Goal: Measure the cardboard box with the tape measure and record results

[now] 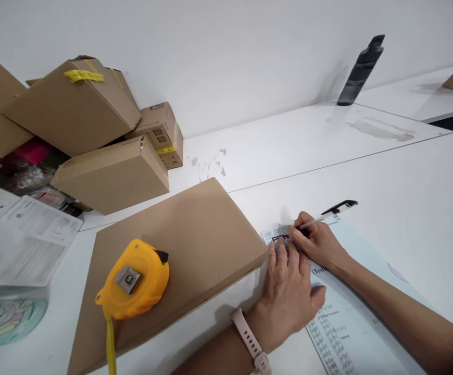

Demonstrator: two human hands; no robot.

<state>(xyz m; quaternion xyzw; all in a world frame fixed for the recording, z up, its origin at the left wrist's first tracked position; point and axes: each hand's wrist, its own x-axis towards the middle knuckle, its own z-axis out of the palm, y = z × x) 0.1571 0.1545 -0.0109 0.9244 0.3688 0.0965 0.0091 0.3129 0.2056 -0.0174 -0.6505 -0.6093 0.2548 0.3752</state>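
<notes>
While the right hand (320, 242) has a pen (330, 212) pinched between its fingers, the left hand (289, 291) is lying palm-down just beside it, fingers a bit spread and thumb stuck out to the side, not gripping anything that I can see. Both are on a pale blue printed paper (355, 323) that's sitting on the white table (406, 182), right of a flat cardboard box (199, 234). The pen is tilted, black clip end up and to the right, with its tip hidden at the fingers, so can't tell if it's actually touching the paper. Bits of bold black lettering peek out by the left fingertips. There's 1 pink band (248, 336) on the left wrist, fwiw.

On top of that flat box sits a chunky yellow tape measure (144, 276) with a yellow strip running down to the bottom of the view. Over on the left it's kinda cluttered: a pile of cardboard boxes (74, 104), some with yellow tape, plus printed sheets (42, 237) in front of them. Far back on the right, 1 dark bottle (361, 70) stands near the wall (250, 52), well apart from the 2 hands.
</notes>
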